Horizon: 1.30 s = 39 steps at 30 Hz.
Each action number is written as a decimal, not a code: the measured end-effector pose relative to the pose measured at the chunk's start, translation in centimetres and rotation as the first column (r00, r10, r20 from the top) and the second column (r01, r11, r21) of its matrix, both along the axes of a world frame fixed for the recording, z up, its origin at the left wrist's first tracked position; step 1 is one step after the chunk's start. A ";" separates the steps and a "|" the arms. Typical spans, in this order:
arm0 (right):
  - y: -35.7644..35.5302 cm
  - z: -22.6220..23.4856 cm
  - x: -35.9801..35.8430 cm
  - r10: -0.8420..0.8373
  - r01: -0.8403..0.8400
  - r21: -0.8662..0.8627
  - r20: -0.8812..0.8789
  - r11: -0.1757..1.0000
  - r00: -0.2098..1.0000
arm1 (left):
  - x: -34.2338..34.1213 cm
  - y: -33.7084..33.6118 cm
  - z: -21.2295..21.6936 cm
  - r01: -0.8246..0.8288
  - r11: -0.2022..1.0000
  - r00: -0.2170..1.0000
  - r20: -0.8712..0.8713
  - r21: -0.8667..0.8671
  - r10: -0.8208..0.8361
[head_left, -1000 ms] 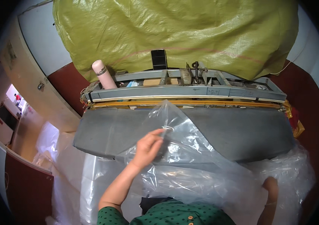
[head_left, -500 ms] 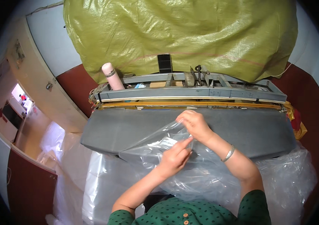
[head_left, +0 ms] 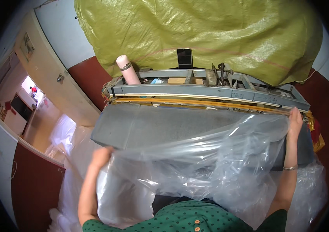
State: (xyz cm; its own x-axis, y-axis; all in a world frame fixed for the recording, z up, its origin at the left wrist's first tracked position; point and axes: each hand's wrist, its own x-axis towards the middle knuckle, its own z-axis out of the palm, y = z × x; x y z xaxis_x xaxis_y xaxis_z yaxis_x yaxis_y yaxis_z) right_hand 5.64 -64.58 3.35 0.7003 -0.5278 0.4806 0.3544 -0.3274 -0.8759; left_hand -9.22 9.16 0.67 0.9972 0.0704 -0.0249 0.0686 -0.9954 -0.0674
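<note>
A sheet of clear plastic film stretches between my two hands, over the front part of the grey padded work surface. Its left end is gripped by my left hand, just off the surface's front left corner; that hand is slightly blurred. Farther away, at the right end of the surface, my right hand pinches the film's other end near the orange bars. The film slants upward to the right, creased and shiny. More of it hangs in loose folds in front of me.
Behind the surface runs a grey metal frame with a pink flask and a dark phone-like slab. A yellow-green tarp covers the back. Plastic film also heaps at the left, near an open door.
My hands have parted from the middle, the left going left and nearer, the right going far right. The film between them is now spread wide. The view has shifted slightly.
</note>
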 end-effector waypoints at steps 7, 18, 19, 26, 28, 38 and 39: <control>-12.7 -9.0 -1.3 -0.406 0.358 -0.332 -0.087 0.873 0.910 | 6.0 -2.8 10.5 0.031 0.983 0.291 0.942 -0.182 0.165; -23.4 -11.5 -7.9 -0.859 0.268 -0.876 -0.260 0.402 0.441 | 12.4 4.6 -7.4 0.149 0.937 0.896 0.443 -0.317 0.008; -23.0 -11.3 -7.7 -0.865 0.262 -0.879 -0.263 0.397 0.427 | 13.0 5.5 -7.2 0.112 0.939 0.886 0.460 -0.325 0.054; -21.6 -10.8 -7.4 -0.859 0.229 -0.902 -0.232 0.365 0.456 | 16.0 8.4 -5.3 -0.618 0.740 0.716 0.200 -0.266 0.669; -24.0 -11.6 -7.6 -0.808 0.285 -0.880 -0.167 0.380 0.564 | 16.4 8.8 -5.7 -0.690 0.644 0.638 0.144 -0.331 0.757; -19.2 -9.4 -7.3 -0.855 0.269 -0.901 -0.177 0.339 0.487 | 5.9 -35.9 5.2 0.527 0.070 0.640 0.342 -0.847 -0.688; -18.8 -9.2 -7.0 -0.856 0.272 -0.898 -0.184 0.346 0.482 | 3.9 -39.9 4.1 0.565 -0.088 0.470 0.408 -0.820 -0.783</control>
